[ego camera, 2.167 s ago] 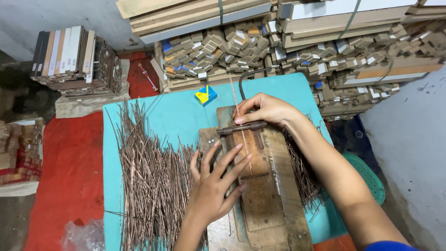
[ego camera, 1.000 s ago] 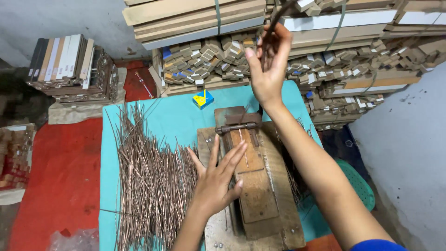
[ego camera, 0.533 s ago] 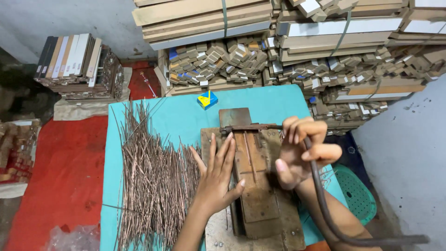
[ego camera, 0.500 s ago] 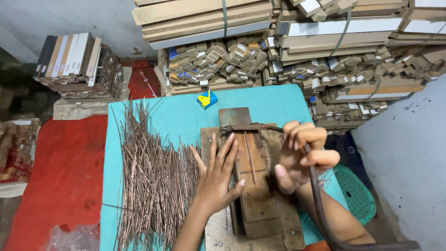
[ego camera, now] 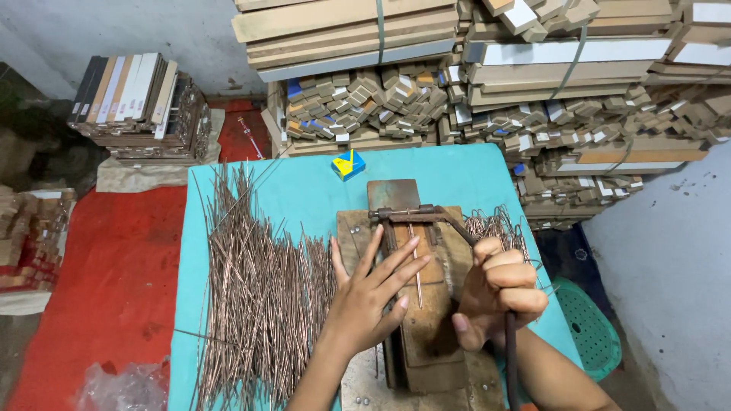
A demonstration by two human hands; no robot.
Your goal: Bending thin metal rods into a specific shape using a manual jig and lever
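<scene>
Copper rod point(ego camera: 416, 262) pinned flat on wooden press point(ego camera: 415, 304) by open left hand point(ego camera: 365, 301); right hand point(ego camera: 495, 293), at three o'clock, squeezing lever point(ego camera: 487, 304) down. Probably bending; next, careful release.

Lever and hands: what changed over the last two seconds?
The right hand swung the lever up high, then pulled it down toward the person, keeping its grip on it throughout. The left hand stayed flat on the wooden jig; the pile of rods lay unmoved.
</scene>
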